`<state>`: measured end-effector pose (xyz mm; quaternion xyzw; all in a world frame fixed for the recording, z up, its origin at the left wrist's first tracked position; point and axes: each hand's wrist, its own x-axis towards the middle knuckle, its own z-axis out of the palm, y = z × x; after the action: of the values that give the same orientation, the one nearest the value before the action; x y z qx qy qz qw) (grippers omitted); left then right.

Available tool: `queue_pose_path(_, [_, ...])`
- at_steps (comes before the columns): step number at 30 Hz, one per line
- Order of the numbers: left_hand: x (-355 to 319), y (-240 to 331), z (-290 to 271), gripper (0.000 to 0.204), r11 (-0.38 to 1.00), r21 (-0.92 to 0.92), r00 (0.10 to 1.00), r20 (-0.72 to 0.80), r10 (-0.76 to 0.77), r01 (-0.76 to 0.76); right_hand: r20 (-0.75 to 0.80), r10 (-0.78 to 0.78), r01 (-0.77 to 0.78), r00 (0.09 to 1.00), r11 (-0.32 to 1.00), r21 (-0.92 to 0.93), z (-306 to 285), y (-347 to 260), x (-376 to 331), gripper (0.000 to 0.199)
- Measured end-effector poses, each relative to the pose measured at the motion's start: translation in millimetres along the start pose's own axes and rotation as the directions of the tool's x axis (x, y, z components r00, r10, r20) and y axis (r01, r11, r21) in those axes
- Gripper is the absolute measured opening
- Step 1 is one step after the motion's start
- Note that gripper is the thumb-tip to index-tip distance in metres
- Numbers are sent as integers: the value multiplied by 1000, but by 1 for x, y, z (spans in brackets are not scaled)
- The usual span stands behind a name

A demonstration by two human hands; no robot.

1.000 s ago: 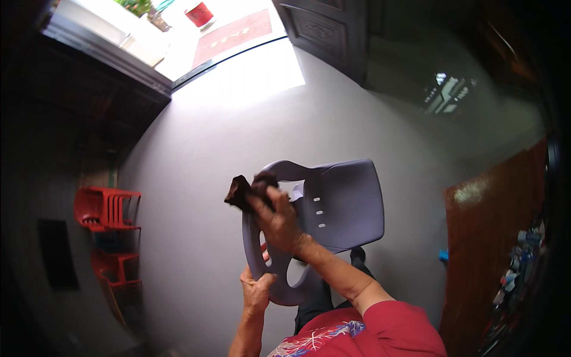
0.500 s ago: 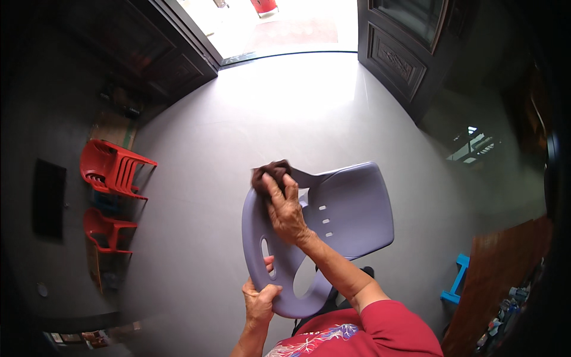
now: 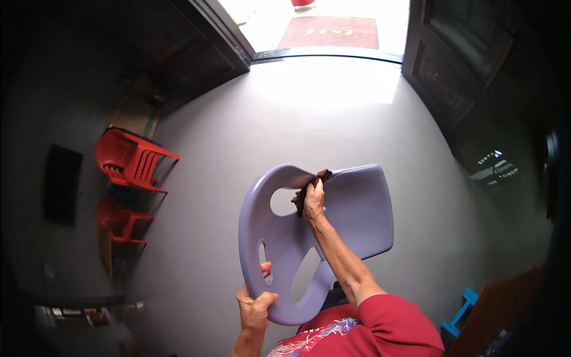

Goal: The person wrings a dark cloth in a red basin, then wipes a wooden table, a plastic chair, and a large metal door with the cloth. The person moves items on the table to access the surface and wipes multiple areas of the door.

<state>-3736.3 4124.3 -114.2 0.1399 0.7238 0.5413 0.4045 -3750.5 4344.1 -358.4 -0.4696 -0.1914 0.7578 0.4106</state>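
Purple chair [image 3: 361, 208], left hand [image 3: 256, 307] clasped round its rim [image 3: 245, 229], right hand [image 3: 313, 202] clutching brown cloth [image 3: 300, 201] against it.

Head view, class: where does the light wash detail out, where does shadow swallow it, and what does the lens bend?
Head view: glare bleaches the floor just inside the doorway; head view: the right-hand door sinks into dimness; head view: the fisheye bows the threshold; head view: the purple chair stays clearly readable.
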Motion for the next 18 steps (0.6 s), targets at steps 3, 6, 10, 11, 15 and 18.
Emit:
queue_pose_path(3, [31, 19, 9, 65, 996, -88, 1000, -23, 6, -8, 296, -131, 162, 946, 983, -82, 37, -27, -28, 24])
queue_pose_path(6, [62, 28, 8, 62, 991, -112, 995, -81, 63, -72, 565, -567, 788, 599, 541, -292, 90, -78, -69, 41])
queue_pose_path(10, [95, 45, 13, 54, 967, -208, 980, -167, 111, -145, 782, -561, 921, 272, 387, -43, 120, -97, -96, 59])
queue_pose_path(11, [102, 49, 12, 53, 960, -231, 976, -186, 114, -156, 814, -503, 925, 291, 366, -105, 120, -98, -101, 55])
queue_pose_path(15, [127, 67, 2, 49, 928, -296, 954, -261, 150, -227, 720, -351, 789, 598, 416, -452, 132, -46, -3, 40])
queue_pose_path(18, [156, 80, -11, 48, 947, -244, 960, -235, 149, -207, 558, -227, 567, 798, 596, -569, 133, 6, 75, 36])
